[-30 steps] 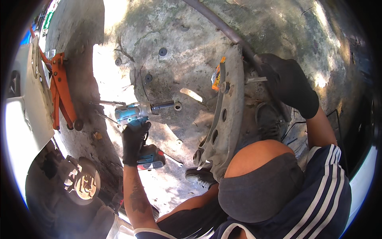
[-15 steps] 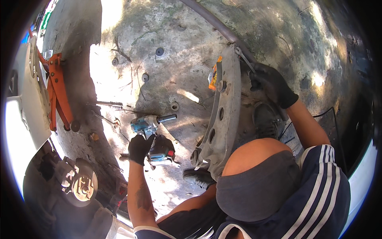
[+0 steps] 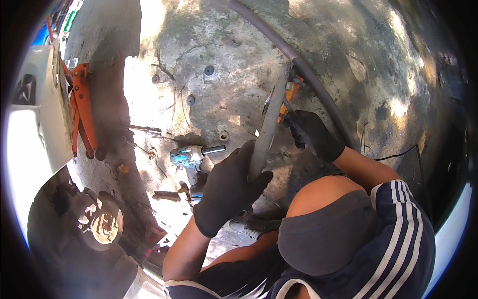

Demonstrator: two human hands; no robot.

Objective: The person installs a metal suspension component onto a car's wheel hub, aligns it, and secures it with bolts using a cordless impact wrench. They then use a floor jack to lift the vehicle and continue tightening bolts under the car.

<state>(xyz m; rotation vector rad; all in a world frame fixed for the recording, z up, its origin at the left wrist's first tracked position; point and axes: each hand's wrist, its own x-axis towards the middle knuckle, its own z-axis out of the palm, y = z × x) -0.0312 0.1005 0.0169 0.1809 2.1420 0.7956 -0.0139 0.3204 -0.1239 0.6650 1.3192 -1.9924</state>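
My left hand (image 3: 231, 187), in a black glove, is closed round the lower end of a long grey metal suspension arm (image 3: 269, 122). The arm is seen almost edge-on and tilts up to the right. My right hand (image 3: 317, 135), gloved too, is beside it and closed on a thin metal wrench (image 3: 287, 105); little of the wrench shows. Behind the upper part of the arm is an orange packet (image 3: 293, 91). A teal and black cordless impact wrench (image 3: 186, 158) with a long socket lies on the ground left of my left hand, which hides part of its base.
A dark pipe (image 3: 279, 42) curves along the ground beyond my hands. Left stand an orange jack (image 3: 83, 112), a pale car body (image 3: 37, 132) and a bare wheel hub (image 3: 105, 226). Metal tools (image 3: 144, 129) and several round washers or bushings (image 3: 209, 70) lie on the concrete.
My left hand has let go of the impact wrench and taken hold of the suspension arm. The arm has turned from broadside to edge-on. My right hand has come nearer and left with the wrench.
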